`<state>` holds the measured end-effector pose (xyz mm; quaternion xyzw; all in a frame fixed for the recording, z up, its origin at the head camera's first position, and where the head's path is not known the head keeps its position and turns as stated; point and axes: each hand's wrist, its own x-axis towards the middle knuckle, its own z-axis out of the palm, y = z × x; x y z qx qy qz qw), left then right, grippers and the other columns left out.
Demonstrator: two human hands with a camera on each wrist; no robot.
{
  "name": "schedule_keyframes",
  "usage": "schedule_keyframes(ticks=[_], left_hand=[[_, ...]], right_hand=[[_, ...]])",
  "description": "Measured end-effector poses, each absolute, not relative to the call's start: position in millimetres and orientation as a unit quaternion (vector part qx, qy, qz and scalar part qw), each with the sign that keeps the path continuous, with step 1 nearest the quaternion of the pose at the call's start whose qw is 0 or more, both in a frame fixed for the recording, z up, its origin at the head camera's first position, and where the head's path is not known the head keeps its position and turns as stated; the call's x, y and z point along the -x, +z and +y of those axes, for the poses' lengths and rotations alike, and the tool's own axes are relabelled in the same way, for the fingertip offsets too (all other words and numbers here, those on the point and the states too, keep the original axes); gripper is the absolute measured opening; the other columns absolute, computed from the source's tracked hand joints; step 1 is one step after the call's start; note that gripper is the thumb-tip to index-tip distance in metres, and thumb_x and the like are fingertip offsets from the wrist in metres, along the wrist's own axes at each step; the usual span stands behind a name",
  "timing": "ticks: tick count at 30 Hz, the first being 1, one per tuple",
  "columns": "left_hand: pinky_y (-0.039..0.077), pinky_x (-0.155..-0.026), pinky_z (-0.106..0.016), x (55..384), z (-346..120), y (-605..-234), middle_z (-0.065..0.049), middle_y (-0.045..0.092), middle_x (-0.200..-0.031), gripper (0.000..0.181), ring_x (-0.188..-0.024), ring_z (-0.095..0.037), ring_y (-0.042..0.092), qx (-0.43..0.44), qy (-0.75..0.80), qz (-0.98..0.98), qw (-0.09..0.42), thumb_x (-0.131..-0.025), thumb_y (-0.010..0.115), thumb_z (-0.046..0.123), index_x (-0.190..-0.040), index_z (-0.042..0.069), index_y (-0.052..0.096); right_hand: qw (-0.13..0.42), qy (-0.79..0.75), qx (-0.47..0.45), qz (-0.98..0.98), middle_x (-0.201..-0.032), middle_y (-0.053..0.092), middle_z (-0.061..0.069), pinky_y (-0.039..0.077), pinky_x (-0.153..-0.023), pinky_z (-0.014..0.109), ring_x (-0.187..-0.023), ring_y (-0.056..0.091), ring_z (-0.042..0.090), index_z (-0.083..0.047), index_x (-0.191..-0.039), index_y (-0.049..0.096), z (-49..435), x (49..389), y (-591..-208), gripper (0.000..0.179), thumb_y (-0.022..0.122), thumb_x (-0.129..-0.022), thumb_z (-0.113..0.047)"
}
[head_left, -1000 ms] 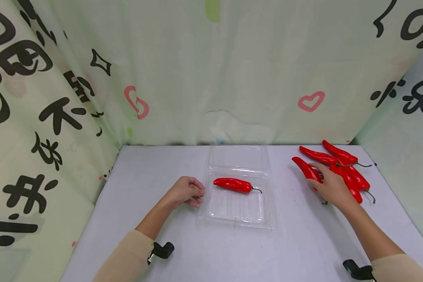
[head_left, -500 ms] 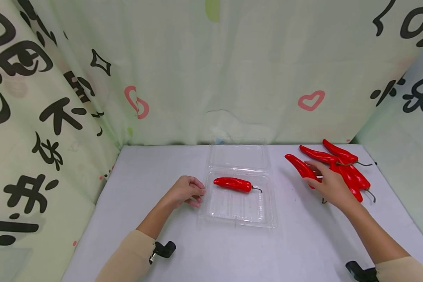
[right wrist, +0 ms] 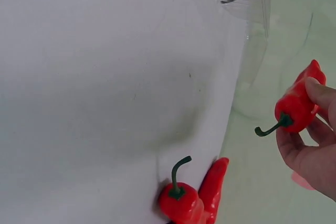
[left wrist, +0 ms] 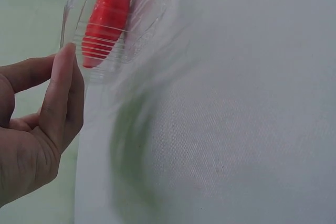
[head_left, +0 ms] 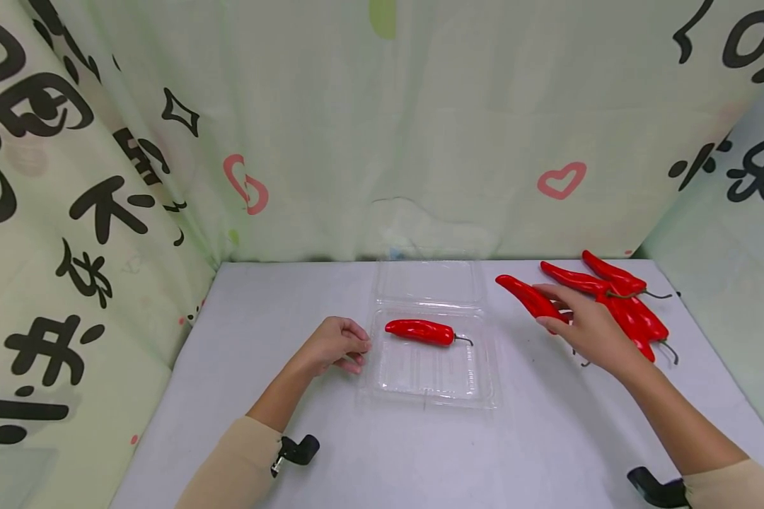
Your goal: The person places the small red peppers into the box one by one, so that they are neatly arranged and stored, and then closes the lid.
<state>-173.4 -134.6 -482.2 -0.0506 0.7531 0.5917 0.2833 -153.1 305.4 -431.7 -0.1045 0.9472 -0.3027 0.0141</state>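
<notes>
A red chili pepper (head_left: 530, 295) is gripped in my right hand (head_left: 588, 326), between the thumb and fingers, above the table. In the right wrist view this pepper (right wrist: 296, 106) has its green stem hanging free of the fingers. A clear plastic clamshell box (head_left: 433, 378) lies with its lid folded back in the middle of the table. Inside its base rests another red chili pepper (head_left: 420, 332), stem to the right. My left hand (head_left: 337, 346) pinches the box's left rim; in the left wrist view, the fingertips (left wrist: 65, 59) meet that edge.
Several more red chili peppers (head_left: 633, 318) lie in an overlapping pile at the table's right side, just beyond my right hand. The white table (head_left: 280, 297) is enclosed by a printed pale-green curtain (head_left: 458, 127) at the back and sides.
My right hand has lifted the chili pepper from beside the pile and carried it a little left and up. The left hand and the box stay where they were.
</notes>
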Motion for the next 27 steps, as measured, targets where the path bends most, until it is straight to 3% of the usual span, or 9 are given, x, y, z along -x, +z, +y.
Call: schedule_keyframes(ticks=[13, 27], left_hand=[[0.064, -0.058, -0.032, 173.6, -135.5, -483.9, -0.015, 0.070, -0.088, 0.016, -0.066, -0.019, 0.067, 0.051, 0.594, 0.750, 0.285, -0.093, 0.074, 0.002, -0.104, -0.002, 0.063], [0.064, -0.059, -0.034, 172.8, -134.2, -481.9, -0.017, 0.070, -0.090, 0.016, -0.065, -0.020, 0.069, 0.051, 0.591, 0.753, 0.285, -0.093, 0.074, 0.002, -0.104, -0.002, 0.063]], right_hand=[[0.026, -0.295, 0.151, 0.943, -0.131, 0.066, 0.023, 0.066, -0.072, 0.042, -0.109, 0.067, 0.042, -0.010, -0.151, 0.051, 284.2, 154.3, -412.1, 0.074, 0.085, -0.086, -0.019], [0.077, -0.299, 0.182, 0.933, -0.128, 0.069, 0.019, 0.064, -0.069, 0.029, -0.108, 0.068, 0.036, -0.014, -0.149, 0.055, 253.5, 156.9, -404.5, 0.064, 0.080, -0.091, -0.020]])
